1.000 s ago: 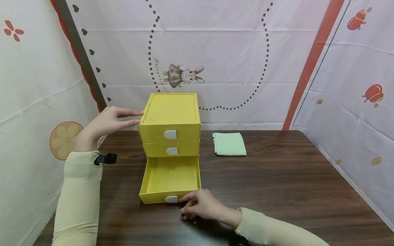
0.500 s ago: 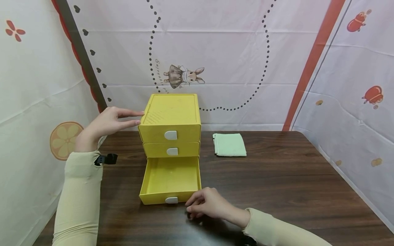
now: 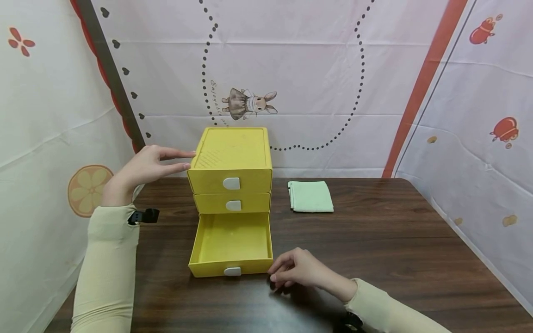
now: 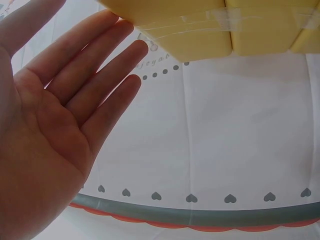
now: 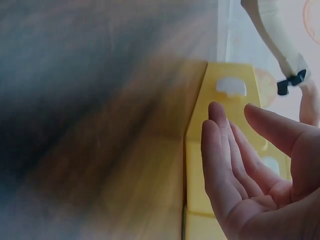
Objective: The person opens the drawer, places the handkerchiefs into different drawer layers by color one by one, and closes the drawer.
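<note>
A yellow drawer unit (image 3: 239, 148) with three stacked drawers stands on the table in the head view. Its bottom drawer (image 3: 208, 270) is pulled out, and nothing lies in it. My left hand (image 3: 141, 167) touches the unit's upper left edge with fingertips and thumb. In the left wrist view, the fingers (image 4: 107, 92) stretch toward the taped yellow side. My right hand (image 3: 304, 269) hovers low over the table, just right of the drawer's front corner. Its fingers (image 5: 220, 150) are loosely bent and hold nothing. White handles (image 3: 232, 271) mark each drawer front.
A folded pale green cloth (image 3: 311, 196) lies on the dark wooden table (image 3: 374, 231), right of the drawer unit. Printed fabric (image 3: 316, 92) hangs behind the table and on both sides. The pulled-out drawer juts toward the front of the table.
My right hand has come away from beside the bottom drawer's handle and moved right, past the drawer's corner. The left hand and the pulled-out drawer stay where they were.
</note>
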Demonstrator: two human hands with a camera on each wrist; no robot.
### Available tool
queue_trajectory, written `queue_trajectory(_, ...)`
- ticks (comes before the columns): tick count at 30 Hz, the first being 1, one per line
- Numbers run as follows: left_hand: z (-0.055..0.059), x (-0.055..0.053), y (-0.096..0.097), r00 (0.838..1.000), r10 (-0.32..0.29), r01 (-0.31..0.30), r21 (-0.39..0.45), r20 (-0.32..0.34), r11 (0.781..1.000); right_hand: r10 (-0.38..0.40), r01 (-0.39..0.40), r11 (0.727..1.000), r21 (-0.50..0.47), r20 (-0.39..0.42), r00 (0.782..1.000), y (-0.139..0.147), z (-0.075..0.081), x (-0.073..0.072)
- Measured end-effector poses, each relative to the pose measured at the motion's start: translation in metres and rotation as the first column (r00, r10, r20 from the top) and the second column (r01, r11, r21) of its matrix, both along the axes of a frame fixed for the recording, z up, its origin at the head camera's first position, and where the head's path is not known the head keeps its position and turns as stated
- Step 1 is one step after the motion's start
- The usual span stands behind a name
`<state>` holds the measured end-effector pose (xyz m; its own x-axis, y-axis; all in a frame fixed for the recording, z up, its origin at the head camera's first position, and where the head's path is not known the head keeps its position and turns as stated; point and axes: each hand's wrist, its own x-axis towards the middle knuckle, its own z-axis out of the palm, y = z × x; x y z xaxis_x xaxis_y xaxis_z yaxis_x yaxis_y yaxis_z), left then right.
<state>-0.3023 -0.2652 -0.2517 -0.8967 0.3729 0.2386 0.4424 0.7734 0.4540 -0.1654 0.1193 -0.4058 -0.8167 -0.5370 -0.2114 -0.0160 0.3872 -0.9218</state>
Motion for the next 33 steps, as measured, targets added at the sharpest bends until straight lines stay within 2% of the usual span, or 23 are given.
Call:
queue_trajectory(12,-0.002,0.000,-0.002,0.999,-0.005,0.004,-0.009,-0.032,1.000,-0.096,0.099,0.993,0.061,-0.053,0.994,0.027,-0.001,-0.030)
queue_trajectory(18,-0.001,-0.001,-0.001,1.000,-0.001,0.001,-0.001,-0.012,1.000,-0.163,0.167,0.984,0.064,-0.067,0.984,0.040,-0.003,-0.052)
queue_trajectory(27,-0.001,0.000,-0.001,1.000,-0.001,0.000,-0.010,-0.016,1.000,-0.275,0.280,0.959,0.052,-0.080,0.958,0.056,0.000,-0.084)
queue_trajectory(33,0.000,-0.001,-0.001,1.000,0.000,0.000,-0.010,-0.009,1.000,-0.354,0.358,0.933,0.044,-0.072,0.932,0.063,0.002,-0.103)
